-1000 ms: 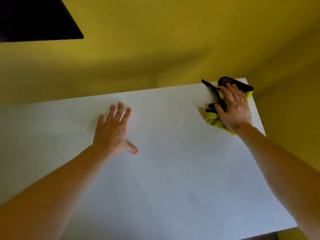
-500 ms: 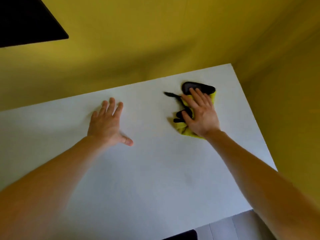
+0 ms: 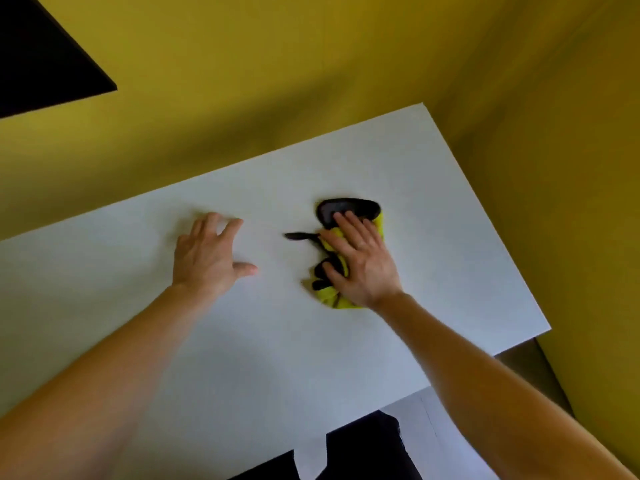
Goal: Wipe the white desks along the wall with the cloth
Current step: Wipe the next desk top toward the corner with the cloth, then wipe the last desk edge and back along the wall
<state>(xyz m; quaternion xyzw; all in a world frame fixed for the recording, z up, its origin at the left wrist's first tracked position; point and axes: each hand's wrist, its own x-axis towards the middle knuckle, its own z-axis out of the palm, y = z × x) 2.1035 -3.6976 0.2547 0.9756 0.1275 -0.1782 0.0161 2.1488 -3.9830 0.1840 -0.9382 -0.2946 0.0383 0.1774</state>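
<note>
The white table fills most of the head view, its far edge and right edge running close along the yellow wall. The right hand lies flat on a crumpled yellow cloth with black trim, palm down and fingers spread forward, pressing the cloth onto the tabletop rather than clutching it; the thumb side rests on a black fold near the cloth's left edge. The cloth sits toward the far right part of the table, well in from both the back edge and the right edge, with a thin black strip of its trim (a pointed tail, it seems) poking out to the left across the white surface. The left hand rests open on the bare table just to the left of the cloth, apart from it, fingers slightly curled at the tips and thumb stretched out toward the right. Both bare forearms reach in from the bottom of the view. A dark panel hangs on the wall at the upper left corner.
</note>
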